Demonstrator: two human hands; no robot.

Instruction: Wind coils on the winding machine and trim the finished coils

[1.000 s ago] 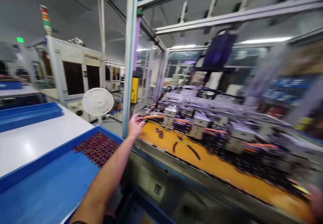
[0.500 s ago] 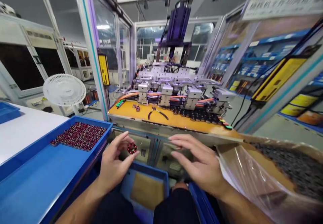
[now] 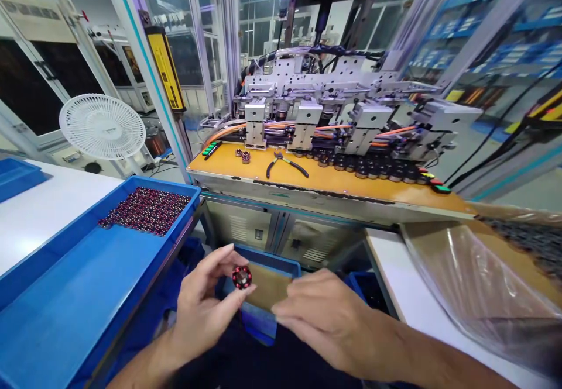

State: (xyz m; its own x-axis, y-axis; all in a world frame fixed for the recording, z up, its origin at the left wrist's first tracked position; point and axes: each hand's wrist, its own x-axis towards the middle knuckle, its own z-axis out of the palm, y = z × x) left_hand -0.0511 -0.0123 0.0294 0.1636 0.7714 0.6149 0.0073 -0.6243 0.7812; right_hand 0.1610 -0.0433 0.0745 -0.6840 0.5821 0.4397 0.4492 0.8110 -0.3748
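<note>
At near centre, the left hand pinches the ring, hole facing near; the right hand (fingertips bunched together) sits apart, rightward.

Pliers and two small parts lay on the orange counter. Blue trays sat on the white counter.

The left grip pinches, thumb below fingers; the right grip bunches, tips leftward; forearms slant inward.
</note>
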